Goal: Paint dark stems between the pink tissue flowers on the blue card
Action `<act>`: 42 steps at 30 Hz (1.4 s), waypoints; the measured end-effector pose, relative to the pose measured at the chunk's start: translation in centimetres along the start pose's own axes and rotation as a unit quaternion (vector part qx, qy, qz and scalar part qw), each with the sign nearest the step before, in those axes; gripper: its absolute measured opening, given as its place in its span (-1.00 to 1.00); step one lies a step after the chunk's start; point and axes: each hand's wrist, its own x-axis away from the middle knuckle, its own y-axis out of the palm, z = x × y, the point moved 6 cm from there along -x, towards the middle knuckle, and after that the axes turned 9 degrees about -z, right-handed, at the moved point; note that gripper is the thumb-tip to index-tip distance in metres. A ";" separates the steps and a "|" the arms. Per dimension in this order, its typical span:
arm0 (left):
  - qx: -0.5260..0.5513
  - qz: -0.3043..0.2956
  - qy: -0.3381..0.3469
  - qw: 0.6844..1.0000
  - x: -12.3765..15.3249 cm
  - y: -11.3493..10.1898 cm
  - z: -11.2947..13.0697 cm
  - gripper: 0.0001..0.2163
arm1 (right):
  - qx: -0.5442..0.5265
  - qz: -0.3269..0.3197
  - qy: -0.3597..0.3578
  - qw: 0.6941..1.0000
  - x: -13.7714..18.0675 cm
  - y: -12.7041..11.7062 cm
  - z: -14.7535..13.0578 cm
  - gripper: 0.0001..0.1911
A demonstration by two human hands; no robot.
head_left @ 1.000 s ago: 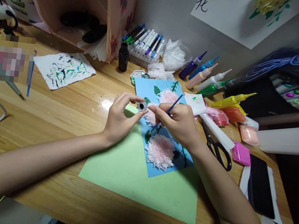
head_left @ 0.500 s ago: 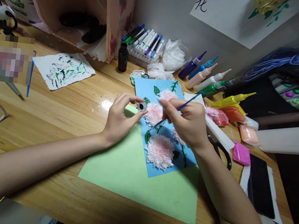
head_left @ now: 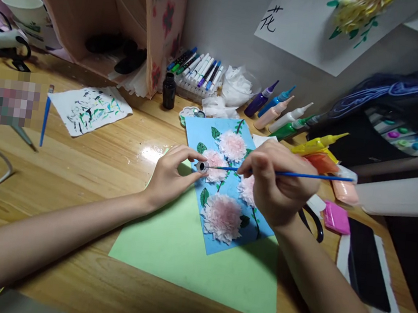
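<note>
Between thumb and fingers, my left hand (head_left: 172, 175) pinches a small bottle cap (head_left: 202, 167) with something dark inside it. My right hand (head_left: 280, 183) grips a thin blue paintbrush (head_left: 316, 177), held nearly level. The brush tip points left and meets the cap's opening. Under both hands lies a blue sheet (head_left: 201, 127) bearing pink crinkled-paper flowers (head_left: 222, 218) and painted green leaves and stems. My right hand hides part of one flower. Beneath the blue sheet is a larger light green sheet (head_left: 193, 281).
An uncapped black bottle (head_left: 168, 91), a rack of markers (head_left: 200, 71) and several paint bottles (head_left: 271, 111) line the back. A paint-stained tissue (head_left: 92, 109) and another blue brush (head_left: 46, 116) lie left. Scissors (head_left: 315, 223), a pink packet (head_left: 337, 217) and a black phone (head_left: 369, 265) are right.
The paintbrush has swung from a slant over the blue sheet to nearly level, its tip now at the cap. My right hand has turned and moved slightly down. The camera view has shifted a little.
</note>
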 end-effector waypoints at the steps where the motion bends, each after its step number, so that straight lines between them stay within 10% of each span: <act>1: 0.000 -0.001 0.002 1.000 0.0 0.0 0.0 -0.81 | 0.007 -0.023 -0.008 1.000 0.0 0.3 -0.1 -0.56; 13: -0.006 -0.001 0.012 1.000 0.0 0.0 0.3 -0.81 | 0.028 -0.086 0.022 0.996 0.0 1.0 0.1 -0.55; 22: -0.025 0.056 -0.052 0.997 0.0 -0.8 -0.7 -0.82 | -0.036 0.050 0.027 0.998 0.8 -1.1 -0.1 -0.45; 28: -0.025 0.093 -0.087 0.992 0.1 -1.0 -1.5 -0.80 | -0.039 -0.074 0.033 0.996 1.4 1.7 0.7 -0.53; 42: 0.017 0.053 -0.117 0.992 0.4 -0.9 -1.7 -0.84 | -0.058 -0.109 0.053 0.991 0.9 1.0 0.6 -0.55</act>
